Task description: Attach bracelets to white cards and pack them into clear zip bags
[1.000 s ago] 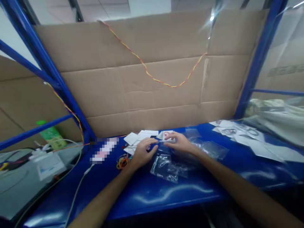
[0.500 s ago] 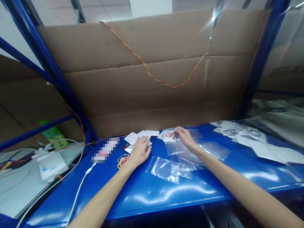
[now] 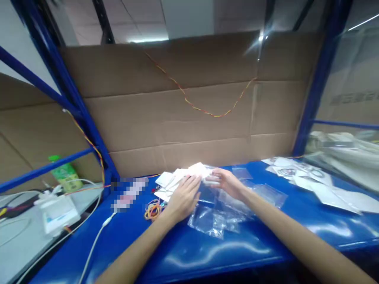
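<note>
My left hand (image 3: 185,197) reaches over several white cards (image 3: 167,179), fingers stretched out against them and the thumb out to the right. Close beside it, my right hand (image 3: 226,182) has its fingers curled at a white card (image 3: 199,169), which seems partly inside a clear plastic bag; the exact hold is blurred. Under and in front of the right hand lie more clear plastic bags (image 3: 207,223). A small bundle of coloured rubber bands (image 3: 152,211) lies left of my left wrist.
White sheets (image 3: 322,185) are spread at the right of the blue table surface (image 3: 142,252). A white cable (image 3: 94,244) runs along the left. A green bottle (image 3: 65,173) and a white box (image 3: 59,215) stand on the side surface. Cardboard (image 3: 183,134) closes off the back.
My left hand has moved right, toward my right hand. My right hand has shifted slightly down and the white card lies nearer the left hand. The camera view has tilted up a little.
</note>
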`<state>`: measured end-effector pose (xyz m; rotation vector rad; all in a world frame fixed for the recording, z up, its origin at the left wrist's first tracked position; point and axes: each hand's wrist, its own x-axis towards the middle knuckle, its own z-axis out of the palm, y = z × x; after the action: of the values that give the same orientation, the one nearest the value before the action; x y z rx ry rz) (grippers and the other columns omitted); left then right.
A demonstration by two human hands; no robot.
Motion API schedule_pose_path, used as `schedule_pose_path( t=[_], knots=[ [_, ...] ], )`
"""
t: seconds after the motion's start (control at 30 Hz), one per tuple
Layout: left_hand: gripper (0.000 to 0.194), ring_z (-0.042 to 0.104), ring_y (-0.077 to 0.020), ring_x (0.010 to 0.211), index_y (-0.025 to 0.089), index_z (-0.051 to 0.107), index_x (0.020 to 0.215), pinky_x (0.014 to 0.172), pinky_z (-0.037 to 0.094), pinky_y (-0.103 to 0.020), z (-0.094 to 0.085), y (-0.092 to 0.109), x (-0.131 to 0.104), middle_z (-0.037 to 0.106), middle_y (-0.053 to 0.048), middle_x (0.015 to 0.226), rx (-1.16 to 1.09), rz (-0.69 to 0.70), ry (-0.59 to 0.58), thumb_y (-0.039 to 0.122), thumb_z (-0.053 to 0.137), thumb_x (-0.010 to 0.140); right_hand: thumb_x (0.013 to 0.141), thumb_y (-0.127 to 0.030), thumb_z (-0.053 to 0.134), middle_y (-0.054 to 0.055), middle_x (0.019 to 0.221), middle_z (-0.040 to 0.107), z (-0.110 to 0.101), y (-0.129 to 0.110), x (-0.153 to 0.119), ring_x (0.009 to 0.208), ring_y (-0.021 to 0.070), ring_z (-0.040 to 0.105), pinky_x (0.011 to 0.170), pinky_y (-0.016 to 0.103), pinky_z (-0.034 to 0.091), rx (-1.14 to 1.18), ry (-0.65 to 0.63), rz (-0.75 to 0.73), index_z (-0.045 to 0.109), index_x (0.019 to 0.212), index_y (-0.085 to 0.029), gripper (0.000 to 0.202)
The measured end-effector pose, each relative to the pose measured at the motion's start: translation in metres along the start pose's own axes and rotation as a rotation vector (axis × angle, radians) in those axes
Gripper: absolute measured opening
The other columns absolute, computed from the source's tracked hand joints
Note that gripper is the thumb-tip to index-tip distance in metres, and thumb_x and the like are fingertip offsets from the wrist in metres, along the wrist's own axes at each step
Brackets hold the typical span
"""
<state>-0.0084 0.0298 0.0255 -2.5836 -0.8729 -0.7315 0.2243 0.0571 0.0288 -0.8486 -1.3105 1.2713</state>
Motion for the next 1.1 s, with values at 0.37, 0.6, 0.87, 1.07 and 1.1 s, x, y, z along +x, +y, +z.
schedule_pose_path(
  t=[0.37,0.6,0.87,1.07,1.1],
  knots=[
    [0.024,0.063,-0.0316,0.122,0.023,0.073,0.089,0.108,0.048,-0.050,-0.006,0.009,-0.004,0.072,-0.010,0.126,-0.320,0.022,0.130,0.016,0.050,0.089,0.074,-0.043,0.074,0.011,0.088,0.080,-0.002,0.005,0.003,0.077,0.0253,0.072,0.067,0.034,0.054,-0.122,0.209,-0.085,0.080,0.083,-0.016,0.028],
    [0.032,0.064,-0.0244,0.094,0.019,0.061,0.121,0.088,0.052,-0.040,-0.012,-0.004,-0.006,0.070,-0.009,0.105,-0.627,-0.367,0.269,0.035,0.040,0.102,0.072,-0.043,0.078,0.006,0.071,0.076,0.003,-0.006,-0.008,0.065,0.0222,0.066,0.060,0.031,0.048,-0.285,0.087,-0.141,0.081,0.073,-0.016,0.027],
    [0.025,0.059,-0.0202,0.075,0.018,0.066,0.088,0.071,0.051,-0.033,0.000,-0.006,0.000,0.064,-0.003,0.080,-0.862,-0.591,0.291,0.043,0.064,0.093,0.083,-0.051,0.073,0.005,0.071,0.075,0.014,-0.001,-0.015,0.067,0.0234,0.067,0.062,0.032,0.051,-0.399,-0.124,-0.147,0.084,0.082,-0.019,0.034],
    [0.032,0.059,-0.0164,0.062,0.018,0.062,0.090,0.053,0.048,-0.026,0.013,-0.024,0.000,0.065,-0.003,0.079,-1.024,-0.780,0.430,0.050,0.066,0.087,0.090,-0.034,0.066,0.007,0.100,0.079,0.014,0.004,-0.014,0.090,0.0252,0.070,0.080,0.035,0.054,-0.628,-0.141,-0.302,0.082,0.107,-0.020,0.027],
    [0.033,0.060,-0.0163,0.064,0.018,0.060,0.091,0.053,0.048,-0.026,0.013,-0.027,0.000,0.067,-0.004,0.083,-1.031,-0.817,0.482,0.051,0.065,0.087,0.092,-0.029,0.061,0.008,0.102,0.079,0.014,0.006,-0.015,0.086,0.0237,0.070,0.077,0.033,0.054,-0.690,-0.130,-0.308,0.081,0.110,-0.019,0.029]
  ],
)
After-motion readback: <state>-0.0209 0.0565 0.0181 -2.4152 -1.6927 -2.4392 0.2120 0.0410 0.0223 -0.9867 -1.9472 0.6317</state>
